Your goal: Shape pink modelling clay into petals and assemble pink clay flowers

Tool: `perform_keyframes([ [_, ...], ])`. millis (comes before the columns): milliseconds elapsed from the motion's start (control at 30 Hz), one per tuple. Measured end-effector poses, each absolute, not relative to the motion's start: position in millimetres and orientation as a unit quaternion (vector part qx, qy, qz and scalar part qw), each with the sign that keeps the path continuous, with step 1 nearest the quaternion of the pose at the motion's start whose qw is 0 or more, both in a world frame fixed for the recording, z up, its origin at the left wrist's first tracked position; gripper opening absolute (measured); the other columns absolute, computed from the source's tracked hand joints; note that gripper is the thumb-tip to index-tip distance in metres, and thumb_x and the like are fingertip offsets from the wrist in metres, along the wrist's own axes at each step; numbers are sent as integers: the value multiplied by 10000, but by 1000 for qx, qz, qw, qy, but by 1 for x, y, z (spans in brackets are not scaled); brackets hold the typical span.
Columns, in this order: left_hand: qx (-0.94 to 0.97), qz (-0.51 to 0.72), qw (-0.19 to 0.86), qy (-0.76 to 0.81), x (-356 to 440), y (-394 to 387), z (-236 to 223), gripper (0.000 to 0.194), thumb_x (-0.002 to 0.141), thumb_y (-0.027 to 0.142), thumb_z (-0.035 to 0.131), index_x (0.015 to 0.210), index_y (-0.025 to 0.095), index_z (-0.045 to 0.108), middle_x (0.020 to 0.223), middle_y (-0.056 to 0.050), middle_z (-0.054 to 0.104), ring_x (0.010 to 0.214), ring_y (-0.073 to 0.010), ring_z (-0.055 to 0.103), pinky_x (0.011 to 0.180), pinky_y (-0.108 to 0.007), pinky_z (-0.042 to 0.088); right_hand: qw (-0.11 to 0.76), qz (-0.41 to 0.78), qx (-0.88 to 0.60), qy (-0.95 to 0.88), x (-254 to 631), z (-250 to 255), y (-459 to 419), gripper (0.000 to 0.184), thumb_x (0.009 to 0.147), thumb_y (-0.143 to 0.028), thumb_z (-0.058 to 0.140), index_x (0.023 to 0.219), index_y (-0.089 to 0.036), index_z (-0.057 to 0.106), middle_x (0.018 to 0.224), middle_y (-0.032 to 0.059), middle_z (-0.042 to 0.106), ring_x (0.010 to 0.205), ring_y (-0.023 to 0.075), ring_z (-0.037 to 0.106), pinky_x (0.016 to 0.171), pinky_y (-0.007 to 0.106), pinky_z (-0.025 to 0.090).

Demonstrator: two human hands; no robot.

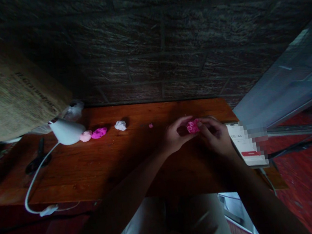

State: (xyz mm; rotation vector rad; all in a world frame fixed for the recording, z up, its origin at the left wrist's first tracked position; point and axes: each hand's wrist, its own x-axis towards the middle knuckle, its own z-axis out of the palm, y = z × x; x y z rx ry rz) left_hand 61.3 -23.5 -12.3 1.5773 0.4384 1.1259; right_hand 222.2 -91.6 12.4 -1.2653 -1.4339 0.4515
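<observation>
My left hand (174, 135) and my right hand (216, 134) meet above the right part of a wooden table (115, 159). Both pinch a small pink lump of clay (192, 126) between their fingertips. The fingers of each hand are curled round it. A tiny pink crumb (150, 125) lies on the table just left of my left hand.
At the back left lie a magenta lump (99, 133), a pale pink lump (85, 136) and a white lump (120, 125). A white lamp base (67, 132) with its cable, black scissors (37, 157) and a cardboard box (2, 91) stand left. A phone (246, 144) lies right of my right hand.
</observation>
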Motion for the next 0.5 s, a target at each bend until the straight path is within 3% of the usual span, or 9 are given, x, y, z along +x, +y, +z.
perform_keyframes([
  [200, 654, 479, 551, 196, 62, -22, -14, 524, 761, 219, 840, 1243, 167, 644, 1224, -139, 729, 1104, -226, 712, 1005, -383, 562, 542, 181, -537, -620, 221, 14, -91, 184, 950, -395, 654, 1008, -246, 746, 978, 49, 710, 875, 203, 674, 758, 330, 537],
  [500, 649, 474, 558, 205, 62, -24, -12, 498, 775, 227, 829, 1235, 168, 647, 1193, -131, 745, 1060, -212, 733, 967, -355, 584, 534, 172, -517, -646, 224, 15, -93, 160, 956, -329, 647, 1065, -264, 744, 1030, 51, 691, 940, 205, 670, 797, 337, 530],
])
